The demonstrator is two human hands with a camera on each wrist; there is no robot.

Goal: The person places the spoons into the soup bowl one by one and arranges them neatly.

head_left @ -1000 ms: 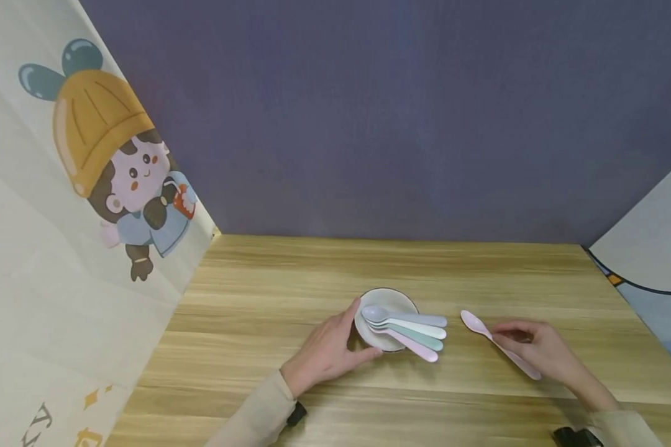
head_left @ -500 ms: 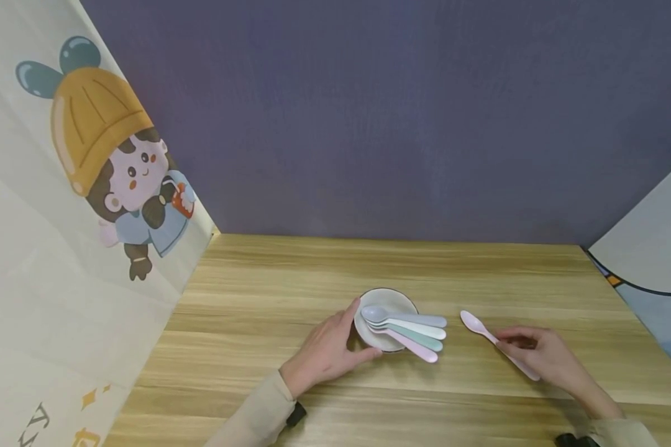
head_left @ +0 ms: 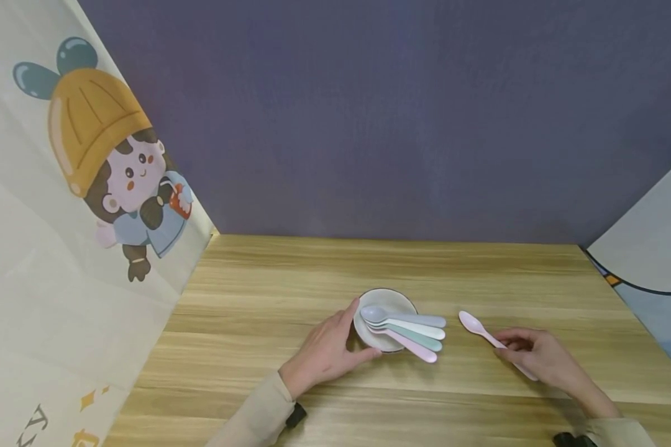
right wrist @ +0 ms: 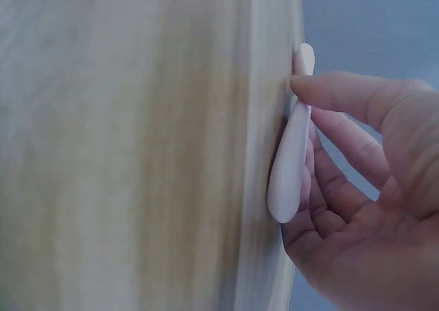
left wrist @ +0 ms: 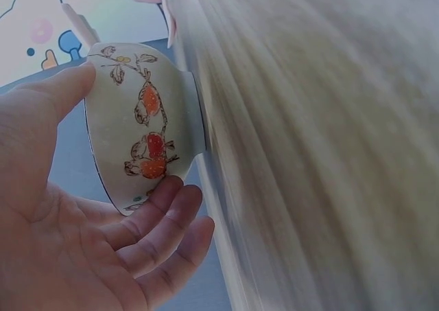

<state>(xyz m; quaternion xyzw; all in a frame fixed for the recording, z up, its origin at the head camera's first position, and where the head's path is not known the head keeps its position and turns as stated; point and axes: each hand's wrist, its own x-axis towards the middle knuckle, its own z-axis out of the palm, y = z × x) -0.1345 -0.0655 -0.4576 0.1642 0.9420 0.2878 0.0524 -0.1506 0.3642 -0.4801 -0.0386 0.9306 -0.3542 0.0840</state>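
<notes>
In the head view my left hand (head_left: 325, 351) holds a small white bowl (head_left: 398, 300) at its left side, thumb and fingers around the wall. The left wrist view shows red and orange fruit painted on the bowl's outside (left wrist: 110, 136). Inside it lie stacked spoons: a grey-blue spoon (head_left: 416, 319), a white spoon (head_left: 433, 333), a green spoon (head_left: 429, 342) and a pink spoon (head_left: 419, 351), handles over the right rim. To the right, my right hand (head_left: 545, 357) pinches a separate pale pink spoon (head_left: 471, 323) by its handle, low at the tabletop.
The bowl stands on a wood-grain table (head_left: 291, 273). Behind it rises a dark blue-grey wall panel (head_left: 369, 124). A cartoon-printed white sheet (head_left: 28, 248) borders the left side, and another printed panel (head_left: 648, 242) borders the right.
My right hand has shifted slightly along the pink spoon's handle, away from its bowl end. The spoon stays in nearly the same place. My left hand and the bowl have not visibly moved.
</notes>
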